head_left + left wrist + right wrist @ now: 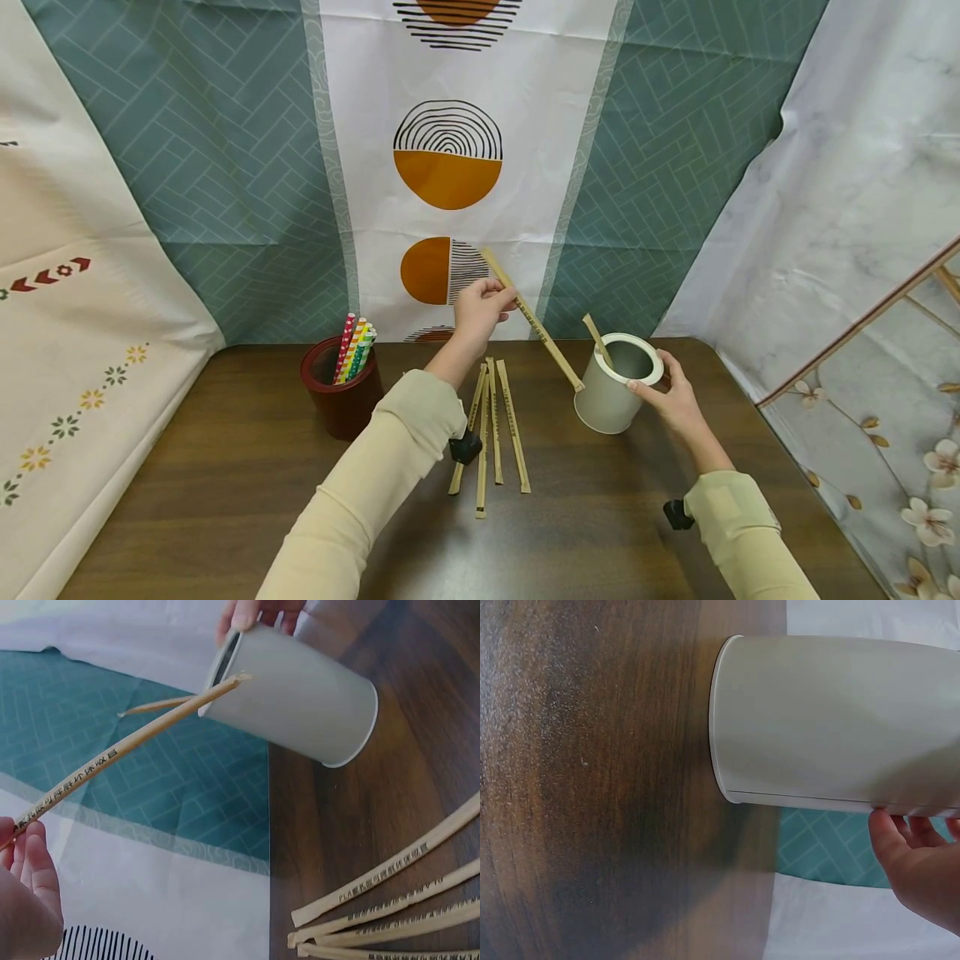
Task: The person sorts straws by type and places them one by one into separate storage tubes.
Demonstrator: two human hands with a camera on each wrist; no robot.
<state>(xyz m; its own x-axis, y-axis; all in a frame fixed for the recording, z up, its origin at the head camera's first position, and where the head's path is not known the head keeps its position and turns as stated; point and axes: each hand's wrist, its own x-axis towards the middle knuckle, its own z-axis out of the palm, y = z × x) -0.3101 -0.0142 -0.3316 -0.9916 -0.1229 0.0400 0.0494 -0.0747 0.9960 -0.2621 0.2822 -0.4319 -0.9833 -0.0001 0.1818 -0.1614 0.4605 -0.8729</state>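
Note:
My left hand pinches a paper-wrapped straw near its upper end, above the table. The straw slants down to the right, and its lower end appears in front of the side of a pale grey can; I cannot tell whether they touch. My right hand grips the can at its rim, thumb on the near side. Another wrapped straw leans inside the can, its top sticking out. In the left wrist view, dark print runs along the held straw. The right wrist view shows the can's side close up.
Several wrapped straws lie on the brown wooden table between the arms. To the left stands a dark red cup with several colourful patterned straws. A patterned cloth hangs behind the table.

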